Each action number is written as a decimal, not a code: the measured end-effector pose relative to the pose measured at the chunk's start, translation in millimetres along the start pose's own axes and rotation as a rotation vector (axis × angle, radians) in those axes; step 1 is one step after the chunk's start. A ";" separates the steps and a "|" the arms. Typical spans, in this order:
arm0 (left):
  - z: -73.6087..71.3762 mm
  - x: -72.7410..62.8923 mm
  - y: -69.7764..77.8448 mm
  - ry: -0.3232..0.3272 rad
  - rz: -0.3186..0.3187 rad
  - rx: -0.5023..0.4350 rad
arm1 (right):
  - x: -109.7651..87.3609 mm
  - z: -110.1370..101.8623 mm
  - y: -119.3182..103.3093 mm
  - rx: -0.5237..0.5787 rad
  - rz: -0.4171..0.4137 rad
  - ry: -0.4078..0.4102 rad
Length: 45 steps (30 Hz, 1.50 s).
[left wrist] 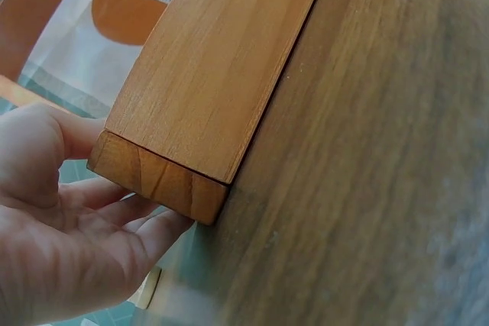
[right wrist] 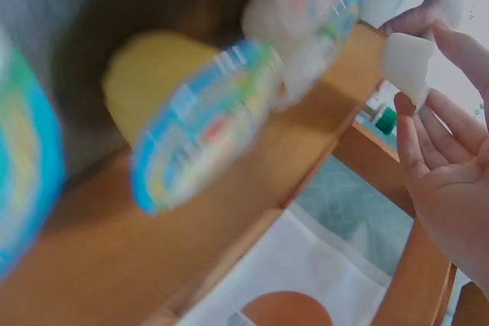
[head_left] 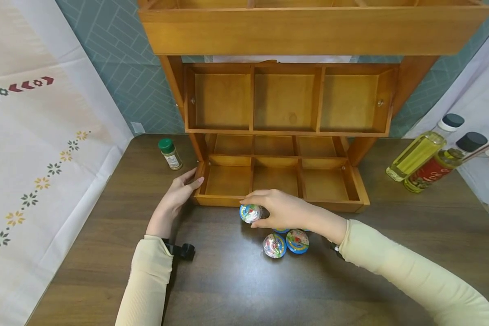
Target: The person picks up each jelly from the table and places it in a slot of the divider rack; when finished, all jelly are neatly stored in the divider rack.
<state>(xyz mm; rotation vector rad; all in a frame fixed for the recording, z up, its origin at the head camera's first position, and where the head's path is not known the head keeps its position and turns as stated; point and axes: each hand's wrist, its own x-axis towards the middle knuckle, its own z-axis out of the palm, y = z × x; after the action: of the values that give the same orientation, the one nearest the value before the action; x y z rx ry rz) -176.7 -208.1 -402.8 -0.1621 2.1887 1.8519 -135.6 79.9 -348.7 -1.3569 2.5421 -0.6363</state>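
My right hand (head_left: 283, 210) pinches a small jelly cup (head_left: 250, 213) with a printed lid between thumb and fingers, just in front of the bottom tray. In the right wrist view that cup's white body (right wrist: 406, 65) shows between the fingertips. More jelly cups (head_left: 275, 246) (head_left: 297, 241) stand on the table below this hand, some partly hidden by it. A yellow one (right wrist: 157, 82) looms close in the right wrist view. At the left end of the wooden bottom tray (head_left: 224, 200), my left hand (head_left: 177, 192) grips the corner (left wrist: 160, 177), thumb toward the rim and fingers along the side.
Above the bottom tray rise a divided middle tray (head_left: 285, 133) and a top tray (head_left: 309, 32) on wooden side supports. A green-capped spice jar (head_left: 171, 155) stands left of the organizer. On the right are two oil bottles (head_left: 421, 151) (head_left: 436, 167) and a thin stick.
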 end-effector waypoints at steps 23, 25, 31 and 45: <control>0.3 2.1 0.8 0.001 0.023 0.019 | 105.6 -29.6 12.9 -0.028 0.097 -0.012; 0.9 2.2 1.2 0.002 0.023 0.011 | 114.1 -28.3 12.5 -0.032 0.122 -0.034; 1.6 0.9 1.1 -0.002 0.032 0.004 | 135.0 -17.4 12.8 -0.044 0.205 -0.088; -1.4 0.8 -0.6 -0.027 0.032 0.012 | 154.0 -5.0 25.0 -0.054 0.283 -0.145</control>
<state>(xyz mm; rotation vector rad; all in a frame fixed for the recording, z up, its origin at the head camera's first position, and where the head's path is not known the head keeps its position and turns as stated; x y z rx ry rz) -177.6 -209.6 -403.4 -0.0998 2.1964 1.8472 -242.7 -33.7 -350.5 -0.9893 2.5799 -0.4035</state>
